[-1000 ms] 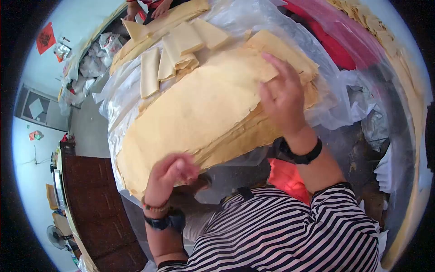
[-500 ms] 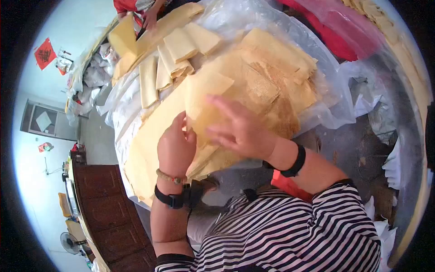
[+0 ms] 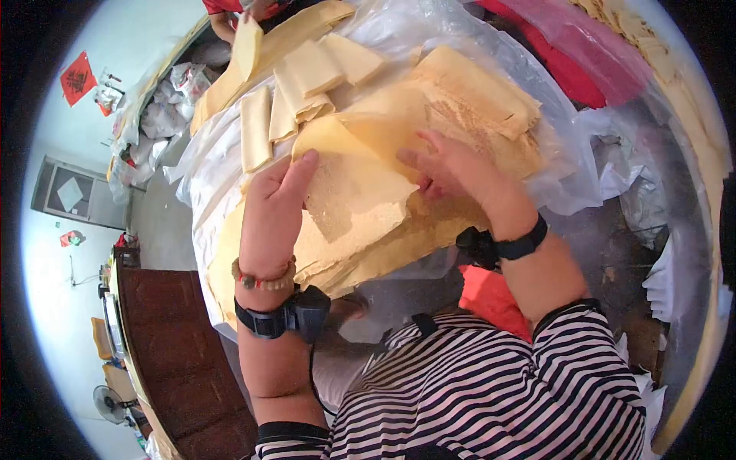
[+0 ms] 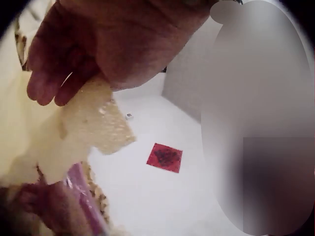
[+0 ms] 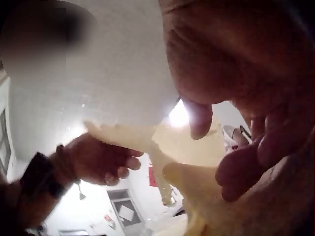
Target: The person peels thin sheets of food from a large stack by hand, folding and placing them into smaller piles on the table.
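A thin, pale-yellow sheet (image 3: pixel 349 184) like tofu skin is raised in a curve over a broad stack of similar sheets (image 3: pixel 368 257). My left hand (image 3: pixel 274 201) pinches its left side, thumb on top; in the left wrist view a ragged flap (image 4: pixel 96 123) hangs by the fingers. By the sheet's right side is my right hand (image 3: pixel 464 169), its index finger stretched out. Thumb and fingers of that hand stand apart in the right wrist view, with the sheet (image 5: pixel 192 145) between and behind them.
Several folded strips (image 3: pixel 307 73) lie behind the stack, and a folded bundle (image 3: pixel 479 88) lies at its right. Clear plastic sheeting (image 3: pixel 563 146) covers the work surface. Across it, another person's arm (image 3: pixel 222 27) works by a raised yellow piece (image 3: pixel 246 47). A brown cabinet (image 3: pixel 172 337) stands left.
Both hands came in over the stack, and a sheet rose between them. In the last half second my left hand moved slightly forward and left, while my right hand drew away rightward.
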The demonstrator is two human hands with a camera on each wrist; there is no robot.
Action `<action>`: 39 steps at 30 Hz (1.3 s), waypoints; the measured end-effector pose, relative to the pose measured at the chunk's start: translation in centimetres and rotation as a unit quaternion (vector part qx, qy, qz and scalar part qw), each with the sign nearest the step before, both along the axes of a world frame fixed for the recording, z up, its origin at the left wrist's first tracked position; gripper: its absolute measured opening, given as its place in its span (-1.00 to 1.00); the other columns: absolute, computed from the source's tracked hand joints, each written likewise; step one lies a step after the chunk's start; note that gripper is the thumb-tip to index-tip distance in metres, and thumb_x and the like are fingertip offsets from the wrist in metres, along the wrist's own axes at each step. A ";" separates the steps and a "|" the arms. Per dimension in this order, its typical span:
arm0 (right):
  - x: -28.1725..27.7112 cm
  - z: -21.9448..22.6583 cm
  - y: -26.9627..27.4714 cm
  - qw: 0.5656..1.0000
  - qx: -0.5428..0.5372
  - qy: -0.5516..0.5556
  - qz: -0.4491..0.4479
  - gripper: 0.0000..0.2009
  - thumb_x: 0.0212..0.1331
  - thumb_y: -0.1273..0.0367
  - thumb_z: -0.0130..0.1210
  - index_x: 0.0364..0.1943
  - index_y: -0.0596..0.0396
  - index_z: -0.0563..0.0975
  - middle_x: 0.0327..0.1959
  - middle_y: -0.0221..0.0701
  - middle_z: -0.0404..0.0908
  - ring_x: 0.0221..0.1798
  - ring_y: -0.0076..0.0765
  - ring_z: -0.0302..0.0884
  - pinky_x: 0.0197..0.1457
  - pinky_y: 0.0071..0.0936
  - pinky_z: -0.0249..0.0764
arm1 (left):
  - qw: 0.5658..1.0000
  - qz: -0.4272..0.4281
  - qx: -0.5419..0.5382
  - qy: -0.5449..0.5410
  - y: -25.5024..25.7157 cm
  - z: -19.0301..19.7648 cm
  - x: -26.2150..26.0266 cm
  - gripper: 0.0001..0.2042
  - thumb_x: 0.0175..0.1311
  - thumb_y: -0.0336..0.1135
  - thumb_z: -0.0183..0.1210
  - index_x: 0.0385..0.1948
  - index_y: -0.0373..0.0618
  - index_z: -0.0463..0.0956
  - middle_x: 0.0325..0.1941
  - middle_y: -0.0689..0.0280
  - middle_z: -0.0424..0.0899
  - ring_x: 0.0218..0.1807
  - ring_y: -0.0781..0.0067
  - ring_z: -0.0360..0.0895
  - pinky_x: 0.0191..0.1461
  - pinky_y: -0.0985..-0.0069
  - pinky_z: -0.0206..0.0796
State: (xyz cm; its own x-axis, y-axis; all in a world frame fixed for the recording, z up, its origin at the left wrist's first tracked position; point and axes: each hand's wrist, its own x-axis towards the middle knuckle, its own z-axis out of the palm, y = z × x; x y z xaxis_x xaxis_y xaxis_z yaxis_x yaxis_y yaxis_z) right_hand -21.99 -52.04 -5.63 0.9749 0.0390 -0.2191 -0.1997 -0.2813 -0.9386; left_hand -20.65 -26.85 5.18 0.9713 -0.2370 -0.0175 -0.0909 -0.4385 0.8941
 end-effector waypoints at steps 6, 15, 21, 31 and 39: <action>-1.2 1.9 -1.3 0.993 0.072 0.094 0.024 -0.28 0.39 -0.13 0.06 0.41 0.11 0.30 -0.23 -0.16 0.73 -0.27 -0.33 0.72 -0.13 -0.35 0.66 | 0.952 0.082 -0.295 -0.015 1.4 0.0 -1.8 -0.69 0.48 -0.26 0.10 -0.02 -0.37 0.62 -0.16 0.30 0.73 -0.14 0.52 0.65 -0.02 0.57 0.45; -0.5 -1.0 3.5 0.803 0.590 0.051 -0.073 -0.53 0.34 0.15 0.25 0.19 0.15 0.52 -0.01 -0.27 0.71 -0.04 -0.28 0.71 0.09 -0.30 0.66 | 0.959 0.060 -0.278 -0.010 4.8 -4.0 -2.8 -0.69 0.48 -0.27 0.10 0.03 -0.33 0.61 -0.12 0.31 0.73 -0.15 0.51 0.65 -0.04 0.56 0.45; 2.2 -1.9 0.8 0.943 0.327 0.009 -0.060 -0.67 0.31 0.26 0.27 0.02 0.21 0.63 -0.12 -0.33 0.75 -0.12 -0.35 0.72 -0.04 -0.36 0.63 | 0.961 0.137 -0.233 0.062 6.6 -5.2 -3.2 -0.73 0.46 -0.24 0.12 -0.13 -0.28 0.66 -0.23 0.37 0.72 -0.25 0.58 0.62 -0.15 0.61 0.42; 3.9 -0.4 -8.4 0.926 -0.324 -0.116 -0.155 -0.59 0.33 0.29 0.24 0.16 0.27 0.54 0.02 -0.24 0.71 0.00 -0.38 0.70 -0.02 -0.43 0.62 | 0.908 0.237 -0.331 0.098 15.9 -8.0 -2.7 -0.66 0.41 -0.29 0.15 0.12 -0.29 0.53 -0.02 0.27 0.68 -0.03 0.40 0.64 0.04 0.42 0.52; 6.1 0.9 -5.4 0.958 0.223 -0.170 -0.067 -0.57 0.32 0.31 0.25 0.21 0.21 0.52 0.02 -0.28 0.70 0.02 -0.40 0.67 0.08 -0.49 0.58 | 0.950 0.119 -0.290 0.005 15.6 0.3 -1.4 -0.62 0.46 -0.18 0.15 0.14 -0.28 0.55 0.12 0.24 0.69 0.12 0.35 0.63 0.24 0.38 0.44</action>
State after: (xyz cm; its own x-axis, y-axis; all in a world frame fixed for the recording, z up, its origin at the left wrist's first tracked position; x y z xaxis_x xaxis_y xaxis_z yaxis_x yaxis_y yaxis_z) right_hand -15.86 -57.40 -4.75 0.9898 -0.0755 0.1206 0.1319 0.1693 -0.9767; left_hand -22.09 -11.21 5.46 0.9990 0.0178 0.0400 -0.0419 0.1206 0.9918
